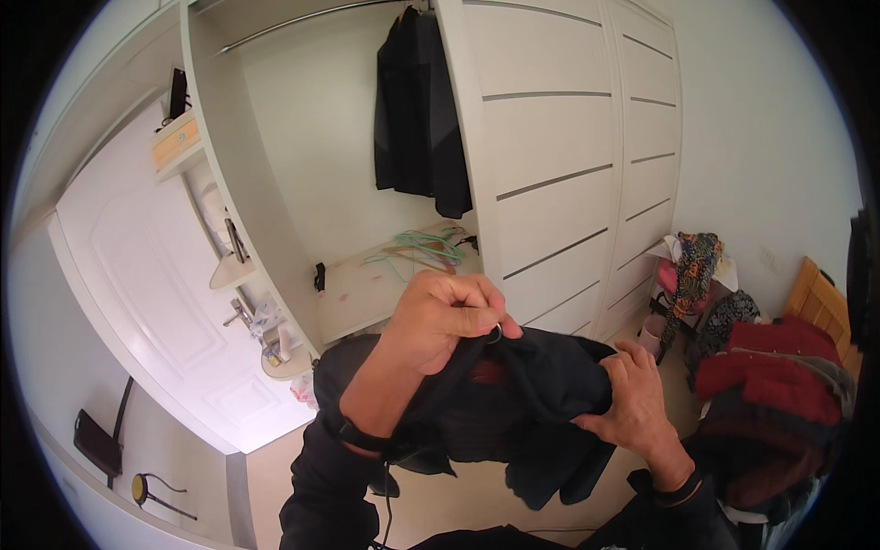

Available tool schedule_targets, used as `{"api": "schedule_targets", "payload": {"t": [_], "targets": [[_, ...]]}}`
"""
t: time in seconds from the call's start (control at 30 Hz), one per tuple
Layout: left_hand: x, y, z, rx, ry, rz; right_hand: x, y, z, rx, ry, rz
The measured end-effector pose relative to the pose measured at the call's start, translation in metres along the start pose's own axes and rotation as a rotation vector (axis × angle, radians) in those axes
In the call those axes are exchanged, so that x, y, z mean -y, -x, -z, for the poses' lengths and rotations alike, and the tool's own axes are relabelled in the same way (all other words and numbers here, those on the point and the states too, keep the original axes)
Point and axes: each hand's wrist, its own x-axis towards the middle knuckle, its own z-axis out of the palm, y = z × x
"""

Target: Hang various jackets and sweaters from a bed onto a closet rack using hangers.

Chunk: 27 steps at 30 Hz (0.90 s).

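A dark garment [474, 426], seemingly a jacket, hangs in front of me with its lower part above the floor. My left hand [447, 320] pinches the metal hook [496, 335] of a hanger at the garment's collar. The rest of that hanger is hidden in the cloth, though a reddish patch [488, 372] shows inside the neck opening. On the right, my right hand [629, 399] grips the garment's shoulder, thumb below and fingers over the top. Beyond my hands, another dark jacket [419, 113] hangs inside an open wardrobe [302, 137].
Several loose hangers [426, 249] lie on the wardrobe's bottom shelf [350, 295], under a metal rail [295, 26]. Slatted sliding doors [550, 137] cover its right side. Folded clothes [770, 385] are heaped at right, near a wooden headboard [818, 302]. A white door [158, 275] stands left.
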Motion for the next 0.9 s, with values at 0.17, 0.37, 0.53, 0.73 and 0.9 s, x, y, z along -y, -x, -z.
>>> {"api": "schedule_targets", "payload": {"t": [0.17, 0.37, 0.53, 0.73, 0.9], "targets": [[-0.016, -0.011, 0.015, 0.003, -0.077, -0.005, 0.019, -0.029, -0.012, -0.048, -0.053, 0.004], [-0.040, -0.039, 0.063, 0.021, -0.124, -0.100, 0.023, -0.089, -0.048, -0.179, -0.052, -0.010], [-0.071, -0.070, 0.129, -0.032, -0.170, -0.212, 0.035, -0.163, -0.054, -0.185, 0.035, 0.071], [-0.111, -0.107, 0.225, 0.026, -0.094, -0.356, 0.064, -0.267, -0.054, -0.399, 0.302, 0.156], [-0.122, -0.130, 0.280, -0.023, -0.068, -0.433, 0.069, -0.328, -0.076, -0.385, 0.293, 0.169]]}}
